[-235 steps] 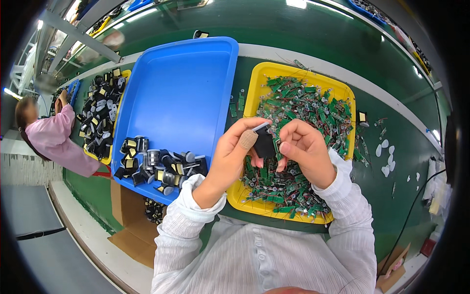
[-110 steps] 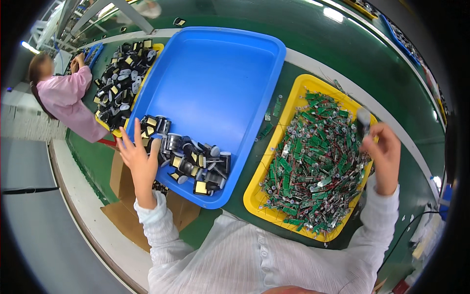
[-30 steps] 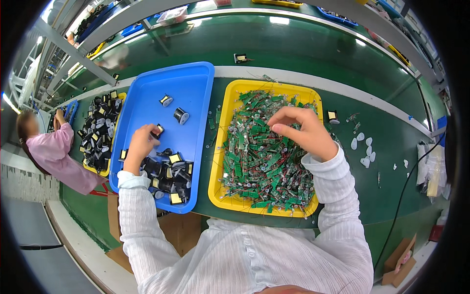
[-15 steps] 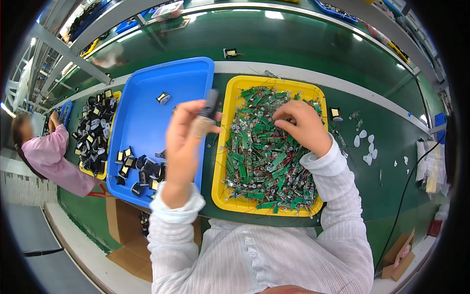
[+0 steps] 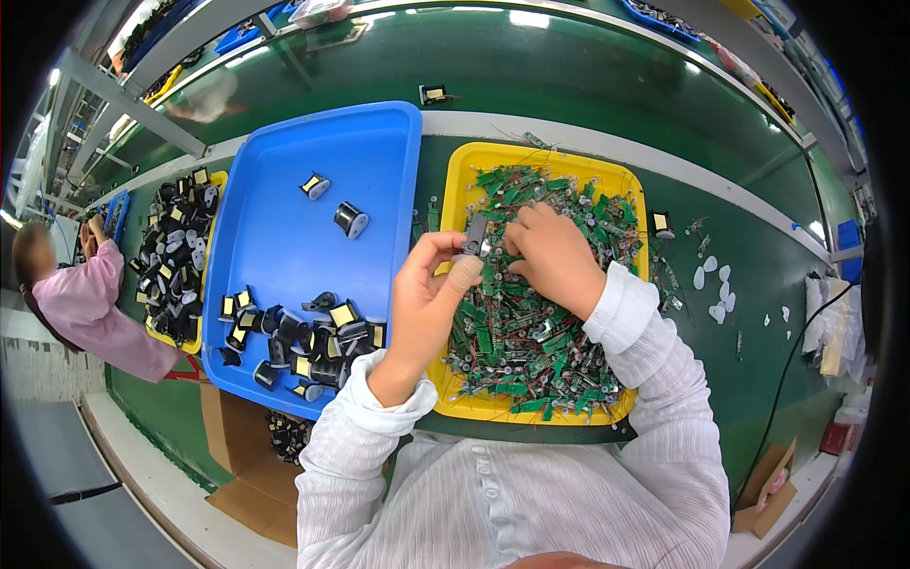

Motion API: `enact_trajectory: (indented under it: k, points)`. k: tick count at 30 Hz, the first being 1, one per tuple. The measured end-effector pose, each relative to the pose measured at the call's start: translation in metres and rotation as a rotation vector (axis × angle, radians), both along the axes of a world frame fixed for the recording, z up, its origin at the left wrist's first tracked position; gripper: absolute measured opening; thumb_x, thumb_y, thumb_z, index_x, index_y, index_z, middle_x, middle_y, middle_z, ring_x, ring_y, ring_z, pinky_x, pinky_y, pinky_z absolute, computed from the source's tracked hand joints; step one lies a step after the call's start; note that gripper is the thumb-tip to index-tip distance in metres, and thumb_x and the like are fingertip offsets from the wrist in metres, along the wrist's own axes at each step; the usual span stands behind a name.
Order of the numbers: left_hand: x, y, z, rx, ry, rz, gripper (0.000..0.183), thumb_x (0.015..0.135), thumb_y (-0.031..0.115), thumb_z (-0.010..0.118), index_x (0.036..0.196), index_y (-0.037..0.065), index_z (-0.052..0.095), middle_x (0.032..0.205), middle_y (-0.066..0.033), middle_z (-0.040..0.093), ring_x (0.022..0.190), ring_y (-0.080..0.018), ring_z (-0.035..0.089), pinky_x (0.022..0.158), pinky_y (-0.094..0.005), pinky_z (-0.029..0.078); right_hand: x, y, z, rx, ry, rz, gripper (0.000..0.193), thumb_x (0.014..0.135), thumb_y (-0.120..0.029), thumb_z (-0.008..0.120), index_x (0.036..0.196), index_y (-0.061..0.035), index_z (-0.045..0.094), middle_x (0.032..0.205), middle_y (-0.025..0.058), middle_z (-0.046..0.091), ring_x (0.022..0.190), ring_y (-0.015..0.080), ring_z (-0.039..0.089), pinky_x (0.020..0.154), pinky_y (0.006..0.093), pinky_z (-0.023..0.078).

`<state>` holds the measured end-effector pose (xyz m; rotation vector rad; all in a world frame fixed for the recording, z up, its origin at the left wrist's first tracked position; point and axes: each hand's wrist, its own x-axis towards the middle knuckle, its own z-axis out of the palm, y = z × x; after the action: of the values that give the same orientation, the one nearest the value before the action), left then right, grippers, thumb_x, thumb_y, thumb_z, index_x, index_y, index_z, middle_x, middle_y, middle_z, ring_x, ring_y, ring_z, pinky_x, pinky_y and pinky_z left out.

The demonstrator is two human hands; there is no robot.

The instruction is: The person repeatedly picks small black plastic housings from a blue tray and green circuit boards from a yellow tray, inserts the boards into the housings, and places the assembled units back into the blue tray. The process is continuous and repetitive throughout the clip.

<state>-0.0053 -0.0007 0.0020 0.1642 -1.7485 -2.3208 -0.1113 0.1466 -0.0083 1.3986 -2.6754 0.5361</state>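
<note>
My left hand (image 5: 425, 305) pinches a small dark plastic housing (image 5: 475, 233) between thumb and fingers, above the left part of the yellow tray (image 5: 639, 284). A tan covering wraps the thumb. Close to the housing's right side is my right hand (image 5: 557, 256), its fingers curled together; what they hold, if anything, is too small to make out. Beneath both hands the tray is heaped with green circuit boards (image 5: 531, 332) with thin wires. To the left, the blue tray (image 5: 275, 161) carries several black plastic housings (image 5: 351, 220), some with pale yellow faces.
Another yellow tray (image 5: 220, 182) at the left holds black and grey parts. White oval pieces (image 5: 718, 311) and a black housing (image 5: 662, 224) lie right of the boards. A person in pink (image 5: 104, 303) sits at far left. An open cardboard box (image 5: 232, 436) stands below the bench.
My left hand has moved right and down with the housing, toward my right hand. My right hand has shifted slightly left. The view has shifted slightly, uncovering another housing in the blue tray.
</note>
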Motion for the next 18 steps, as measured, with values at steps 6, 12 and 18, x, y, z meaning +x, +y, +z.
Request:
enact_trajectory:
  k: [6,12,18]
  points:
    - [0.002,-0.001,0.003,-0.057,0.059,0.087,0.026,0.083,0.007,0.06,0.105,0.0,0.049,0.098,-0.0056,0.05,0.089,-0.0098,0.05,0.076,-0.0236,0.046,0.002,0.017,0.034,-0.196,-0.024,-0.111,0.013,0.068,-0.006,0.066,0.072,-0.0043,0.054,0.072,0.0077,0.054,0.074,0.027,0.052,0.064,0.0349,0.042]
    - [0.0,0.001,-0.005,-0.15,0.065,0.081,0.025,0.081,0.007,0.061,0.103,-0.001,0.051,0.098,-0.0053,0.049,0.09,-0.0117,0.05,0.075,-0.0247,0.046,0.015,0.029,0.05,-0.503,-0.378,-0.197,0.016,0.07,-0.003,0.064,0.084,-0.0043,0.056,0.071,0.0089,0.056,0.076,0.026,0.056,0.067,0.035,0.043]
    - [0.0,0.0,-0.007,-0.177,0.028,0.077,0.025,0.08,0.008,0.062,0.101,-0.001,0.052,0.097,-0.006,0.05,0.09,-0.0136,0.05,0.074,-0.026,0.047,0.002,0.046,0.028,-0.142,0.072,-0.194,0.028,0.063,0.001,0.066,0.089,-0.0074,0.06,0.096,0.0076,0.055,0.097,0.0287,0.049,0.078,0.0389,0.042]
